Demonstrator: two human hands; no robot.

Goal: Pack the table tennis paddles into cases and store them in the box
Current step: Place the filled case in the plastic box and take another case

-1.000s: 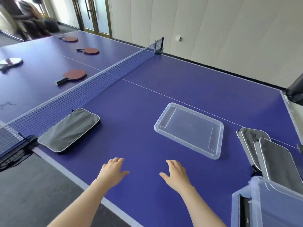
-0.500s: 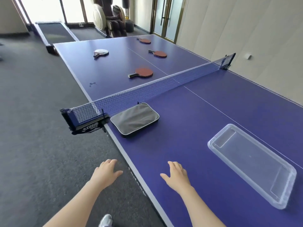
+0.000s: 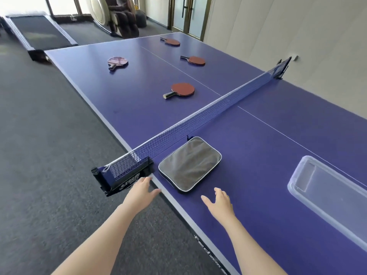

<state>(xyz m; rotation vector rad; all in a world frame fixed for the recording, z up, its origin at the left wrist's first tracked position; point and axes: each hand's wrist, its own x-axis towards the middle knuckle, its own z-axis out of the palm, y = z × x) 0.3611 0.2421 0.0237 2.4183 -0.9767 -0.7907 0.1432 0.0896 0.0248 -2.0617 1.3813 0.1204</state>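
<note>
- Here, both bare hands are empty, palms down and fingers loosely spread, grasping nothing.
- The left hand (image 3: 141, 190) hovers at the near side edge of the blue table-tennis table (image 3: 278, 195), its fingertips just in front of the black net clamp with white lettering (image 3: 121, 179).
- The right hand (image 3: 219, 201) is over the table surface, its thumb stretched towards the left hand.
- Just beyond the gap between the two hands lies a flat grey fabric paddle case with pale piping (image 3: 189, 163), rectangular with rounded corners, resting on the table right beside the net; its near corner sits close to the right hand's fingertips, not touching them.
- The dark blue mesh net (image 3: 208, 116) runs away from the left hand across the table's width.
- To the right of the right hand, well apart, a clear plastic rectangular lid (image 3: 327, 195) lies flat on the table, partly cut off by the frame edge.
- Beyond the net, far from both hands, four paddles lie uncased on the table: a red-faced paddle with a wooden handle (image 3: 181, 90) nearest, then a dark reddish paddle (image 3: 117, 62) to the left, another red paddle (image 3: 194, 60) to the right, and a farthest red paddle (image 3: 171, 41) near the table's end.
</note>
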